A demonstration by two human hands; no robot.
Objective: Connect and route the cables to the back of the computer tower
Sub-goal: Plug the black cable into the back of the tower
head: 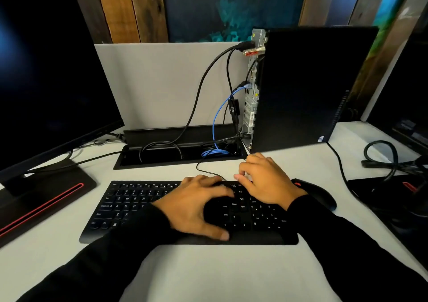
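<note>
The black computer tower [301, 88] stands upright at the back right, its rear panel [252, 98] facing left. Black cables [201, 86] and a blue network cable [216, 119] hang from that panel into the desk's cable trough [162, 157]. A black keyboard [129, 209] lies in front, and its thin black cable [203, 171] loops toward the trough. My left hand [196, 206] rests spread across the keyboard's middle, thumb near the front edge. My right hand [266, 181] has its fingers curled over the keyboard's back edge, just in front of the tower.
A large dark monitor [46, 82] on a red-striped stand [41, 200] fills the left. A black mouse [317, 195] lies right of the keyboard. Another monitor base and a coiled black cable [379, 156] sit at the right. A grey partition [162, 82] backs the desk.
</note>
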